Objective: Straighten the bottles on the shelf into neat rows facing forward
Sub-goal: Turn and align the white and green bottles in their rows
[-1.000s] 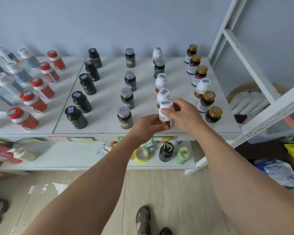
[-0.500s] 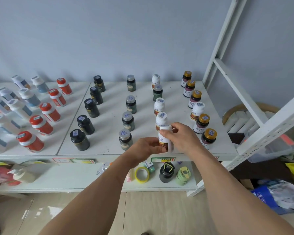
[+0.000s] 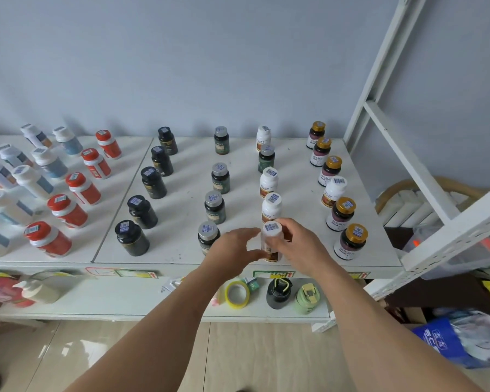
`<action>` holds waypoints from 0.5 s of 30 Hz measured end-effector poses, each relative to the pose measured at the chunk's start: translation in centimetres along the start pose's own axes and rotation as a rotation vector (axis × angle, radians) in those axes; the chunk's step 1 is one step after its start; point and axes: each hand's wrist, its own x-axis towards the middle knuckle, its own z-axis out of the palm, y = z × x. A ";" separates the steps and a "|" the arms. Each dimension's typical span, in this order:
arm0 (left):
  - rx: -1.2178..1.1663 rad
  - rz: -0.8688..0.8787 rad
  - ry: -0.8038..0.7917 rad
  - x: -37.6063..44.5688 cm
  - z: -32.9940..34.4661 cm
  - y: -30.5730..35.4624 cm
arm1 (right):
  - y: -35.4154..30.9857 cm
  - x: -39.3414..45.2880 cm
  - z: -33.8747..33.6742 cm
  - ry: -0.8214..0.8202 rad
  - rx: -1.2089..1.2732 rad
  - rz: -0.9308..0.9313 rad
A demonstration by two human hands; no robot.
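Observation:
A white bottle point(image 3: 271, 244) with a white cap and a barcode sticker stands at the shelf's point(image 3: 178, 250) front edge, first in the white-bottle column. My left hand point(image 3: 234, 250) curls round its left side with thumb and fingers. My right hand point(image 3: 300, 244) grips its right side near the cap. More columns stand on the shelf: black bottles point(image 3: 142, 212), silver-capped green bottles point(image 3: 215, 207), gold-capped dark bottles point(image 3: 343, 213) and red-capped bottles point(image 3: 68, 211). One green bottle point(image 3: 266, 158) stands in the white column, and one white bottle point(image 3: 333, 191) in the gold-capped column.
White and blue bottles point(image 3: 31, 181) fill the far left. On the lower shelf lie a yellow tape roll point(image 3: 236, 294), a black flask point(image 3: 279, 292) and a green cup point(image 3: 309, 299). A white rack frame point(image 3: 436, 182) slants at the right, above a blue bag point(image 3: 441, 343).
My view has tilted upward, so the shelf sits lower in frame. Both hands stay on the white bottle, which now stands at the front of its column.

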 end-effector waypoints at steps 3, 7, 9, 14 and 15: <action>0.107 0.050 -0.008 0.2 -0.2 -0.4 | 0.9 0.3 0.4 0.002 0.019 0.011; 0.161 0.105 0.010 0.3 -0.1 -0.8 | 1.7 0.4 0.8 0.007 0.058 0.021; 0.139 0.113 0.013 0.4 -0.4 -0.9 | 1.8 0.1 0.8 -0.016 0.084 0.038; 0.061 0.115 0.035 1.4 -2.2 -0.5 | 0.5 0.8 -0.9 0.054 0.133 0.024; 0.060 0.113 0.043 1.8 -2.5 -0.4 | 0.1 1.2 -1.4 0.091 0.133 0.016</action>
